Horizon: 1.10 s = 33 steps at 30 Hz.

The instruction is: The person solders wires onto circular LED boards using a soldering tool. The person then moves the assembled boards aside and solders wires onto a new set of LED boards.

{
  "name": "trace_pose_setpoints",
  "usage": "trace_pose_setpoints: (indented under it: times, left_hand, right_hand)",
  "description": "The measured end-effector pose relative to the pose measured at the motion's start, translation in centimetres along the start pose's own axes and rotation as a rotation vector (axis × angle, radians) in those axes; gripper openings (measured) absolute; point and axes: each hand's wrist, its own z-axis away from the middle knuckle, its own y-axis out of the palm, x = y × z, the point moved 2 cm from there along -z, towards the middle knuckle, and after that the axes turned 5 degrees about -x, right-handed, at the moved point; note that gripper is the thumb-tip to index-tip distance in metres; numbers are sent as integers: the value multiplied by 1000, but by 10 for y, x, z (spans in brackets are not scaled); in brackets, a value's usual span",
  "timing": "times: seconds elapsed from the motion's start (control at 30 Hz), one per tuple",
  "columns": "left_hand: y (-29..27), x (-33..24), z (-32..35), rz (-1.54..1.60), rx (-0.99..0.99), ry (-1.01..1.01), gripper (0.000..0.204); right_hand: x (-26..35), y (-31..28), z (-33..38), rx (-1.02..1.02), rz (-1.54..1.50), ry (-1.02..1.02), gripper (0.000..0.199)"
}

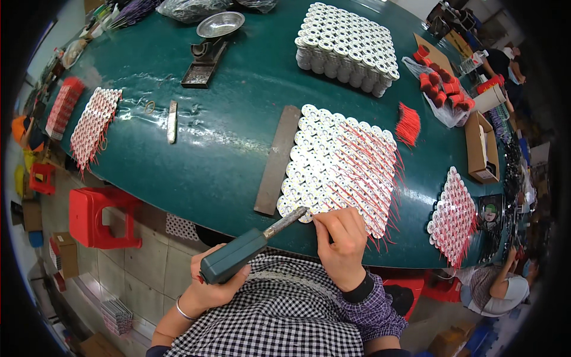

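Note:
My left hand is wrapped round a dark green soldering gun, whose metal tip lies over the near left corner of a block of round white circuit discs. Just right of that tip, my right hand has thumb and forefinger pinched at the near edge of the discs. What sits between those fingers is too small to make out. Thin red wires stick out from the right part of the block. A flat brown-grey bar lies along its left side.
On the green table stand a tall disc stack, a red wire bundle, red spools and a cardboard box. Wired disc sheets lie left and right. A metal dish is at the back. A red stool stands left.

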Motion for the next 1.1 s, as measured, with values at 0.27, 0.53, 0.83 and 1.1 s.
trace_pose_setpoints:
  times: [0.27, 0.53, 0.83, 1.1]
  left_hand:
    - [2, 0, 0, -35, 13, -9, 24]
    - [-3, 12, 8, -43, -31, 8, 22]
    - [-10, 19, 12, -74, -19, 153, 37]
    - [-1, 23, 17, 97, -163, -226, 21]
  right_hand:
    - [0, 1, 0, 10, 23, -9, 14]
    - [0, 4, -2, 17, 31, -14, 13]
    - [1, -5, -4, 24, 87, -3, 14]
    - [0, 0, -7, 19, 58, -7, 15]
